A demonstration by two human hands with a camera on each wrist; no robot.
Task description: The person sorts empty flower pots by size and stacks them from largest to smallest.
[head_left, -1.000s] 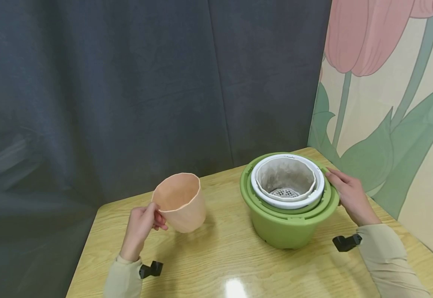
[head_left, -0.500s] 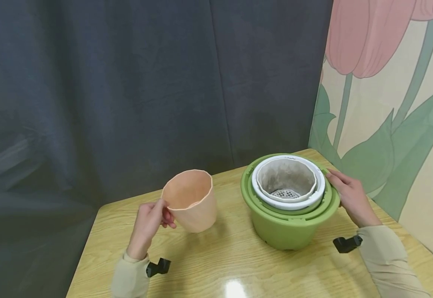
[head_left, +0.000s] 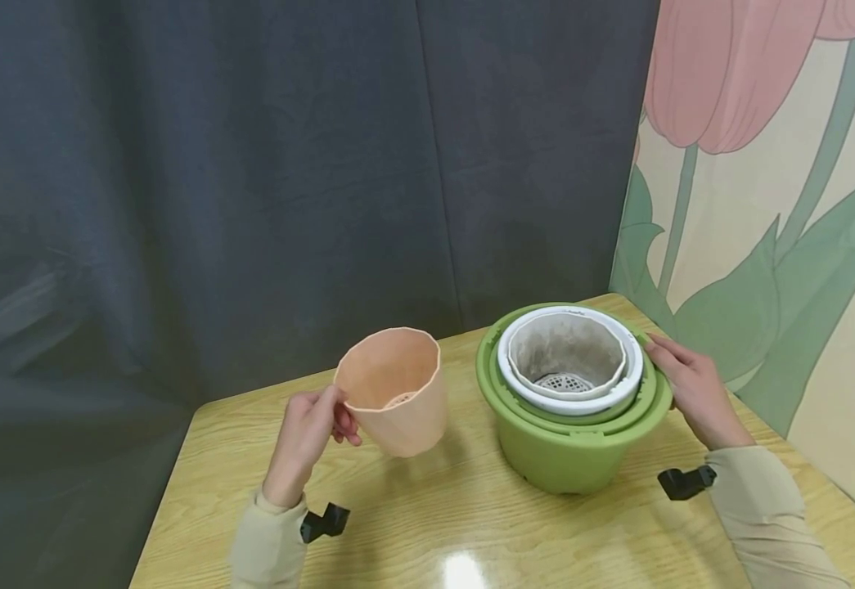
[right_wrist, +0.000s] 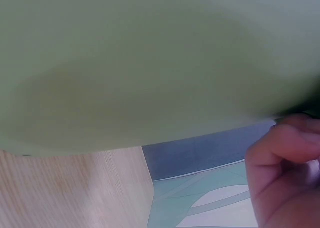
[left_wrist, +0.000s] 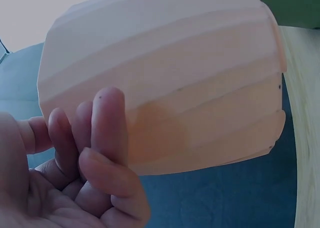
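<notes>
A peach flower pot [head_left: 414,421] hangs tilted over the table, left of the nested pots. My left hand [head_left: 312,425] pinches its near-left rim between thumb and fingers. Spiral ribs run along the pot's side [left_wrist: 165,78] in the left wrist view, with my curled fingers [left_wrist: 107,128] beside it. The large green flower pot [head_left: 560,454] stands on the table, with a second green rim inside it. Nested within are a white pot [head_left: 504,360] and a greyish pot with a perforated bottom [head_left: 589,348]. My right hand [head_left: 695,388] grips the green pot's right rim.
The wooden table [head_left: 398,523] reaches back to a dark curtain [head_left: 287,204]. A wall with painted tulips [head_left: 751,270] borders it on the right. Both wrists carry small black camera mounts [head_left: 685,483].
My left hand has moved right with the peach pot, bringing it closer to the green pot. More of its inner bottom shows now. My right hand and the nested pots have stayed put.
</notes>
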